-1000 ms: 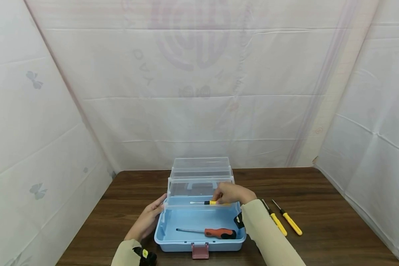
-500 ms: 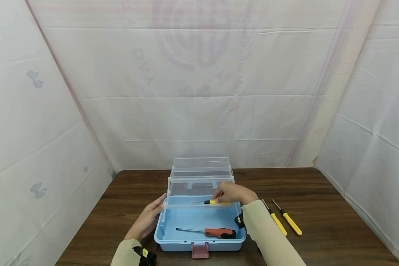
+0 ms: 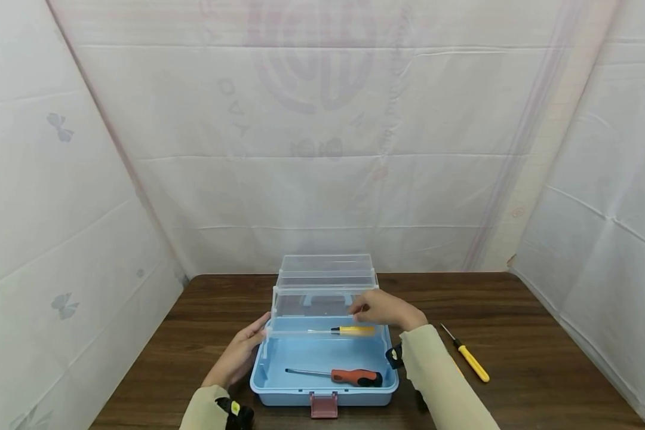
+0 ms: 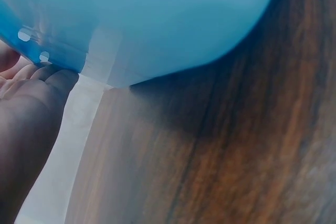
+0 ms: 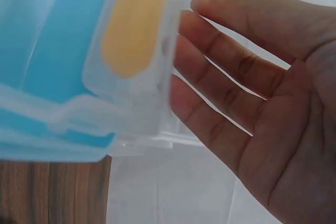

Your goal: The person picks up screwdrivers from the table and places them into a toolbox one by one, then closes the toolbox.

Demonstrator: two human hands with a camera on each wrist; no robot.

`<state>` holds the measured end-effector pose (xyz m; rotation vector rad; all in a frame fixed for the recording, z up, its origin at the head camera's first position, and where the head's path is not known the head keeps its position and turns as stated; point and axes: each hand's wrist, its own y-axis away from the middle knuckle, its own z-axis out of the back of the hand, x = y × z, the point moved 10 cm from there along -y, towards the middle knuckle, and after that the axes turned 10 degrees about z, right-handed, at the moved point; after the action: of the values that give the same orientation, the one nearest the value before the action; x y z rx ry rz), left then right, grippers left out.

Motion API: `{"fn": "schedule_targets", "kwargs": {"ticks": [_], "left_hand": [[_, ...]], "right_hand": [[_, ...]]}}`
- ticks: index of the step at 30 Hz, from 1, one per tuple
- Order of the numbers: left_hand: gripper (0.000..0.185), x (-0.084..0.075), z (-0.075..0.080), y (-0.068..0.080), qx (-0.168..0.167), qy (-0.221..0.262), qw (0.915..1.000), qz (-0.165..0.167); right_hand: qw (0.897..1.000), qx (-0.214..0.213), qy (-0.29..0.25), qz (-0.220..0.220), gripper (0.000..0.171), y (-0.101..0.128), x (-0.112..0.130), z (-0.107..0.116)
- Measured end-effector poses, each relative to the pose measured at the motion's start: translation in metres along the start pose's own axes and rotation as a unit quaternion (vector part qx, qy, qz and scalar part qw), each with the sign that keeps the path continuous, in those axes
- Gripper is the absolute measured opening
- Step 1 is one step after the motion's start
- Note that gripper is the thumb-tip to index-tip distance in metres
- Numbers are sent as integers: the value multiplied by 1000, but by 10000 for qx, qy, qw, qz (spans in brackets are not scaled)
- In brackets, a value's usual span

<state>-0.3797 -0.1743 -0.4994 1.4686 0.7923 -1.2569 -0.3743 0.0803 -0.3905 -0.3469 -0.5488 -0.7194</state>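
1. We see the right hand [image 3: 383, 309] above the clear tray [image 3: 322, 332] of the open blue toolbox [image 3: 322, 364]. Fingers are straight and spread in the right wrist view, released, holding nothing.
2. The yellow-handled screwdriver [image 3: 349, 329] lies flat in the clear tray, tip pointing left, just below the right fingertips [image 5: 210, 51]. No contact that we can make out.
3. The left hand [image 3: 240, 352] rests against the toolbox's left wall, fingers relaxed, bracing rather than grasping. In the left wrist view its fingertips [image 4: 55, 77] touch the blue wall.
4. An orange-and-black screwdriver [image 3: 344, 376] lies in the blue bottom compartment, near the pink latch [image 3: 323, 405].
5. A second yellow screwdriver [image 3: 466, 353] lies on the counter [image 3: 516, 334], well right of the box. The right sleeve [image 3: 441, 382] hides part of the counter beside it.
6. Risk, our judgement: the tray is shallow and hinged, so a sleeve or wrist catching its rim could jolt it and roll the screwdriver out into the bottom.
7. Risk: if the left hand loosens, the light box could slide on the counter.
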Motion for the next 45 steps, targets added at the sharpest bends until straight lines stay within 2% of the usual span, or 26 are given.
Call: {"fn": "schedule_targets", "kwargs": {"ticks": [7,13,20,26,30,34,42,45], "left_hand": [[58,0,-1,1,-5,-37,10000,-1],[57,1,-1,0,-19,0,10000,10],[58,-1,0,0,-69,-13,10000,1],[61,-1,-1,1,6,-81,10000,-33],[61,0,-1,0,22,-4,10000,-2],[59,0,-1,0,31,46,10000,22],[52,-3,-2,2,-6,22,10000,-5],[52,-3,-3,2,18,53,10000,-14]], "right_hand": [[9997,-224,87,62,22,16,-3,16],[9986,-496,131,-140,21,32,-14,31],[9943,-897,119,-571,24,49,-31,44],[9911,-1125,169,-685,24,66,-44,51],[9880,-1258,278,-855,25,79,-53,55],[9843,-1325,152,-1159,29,95,-64,56],[9779,-1405,-467,-1474,36,122,-82,54],[9787,-1363,-265,-1509,38,129,-85,53]]}}
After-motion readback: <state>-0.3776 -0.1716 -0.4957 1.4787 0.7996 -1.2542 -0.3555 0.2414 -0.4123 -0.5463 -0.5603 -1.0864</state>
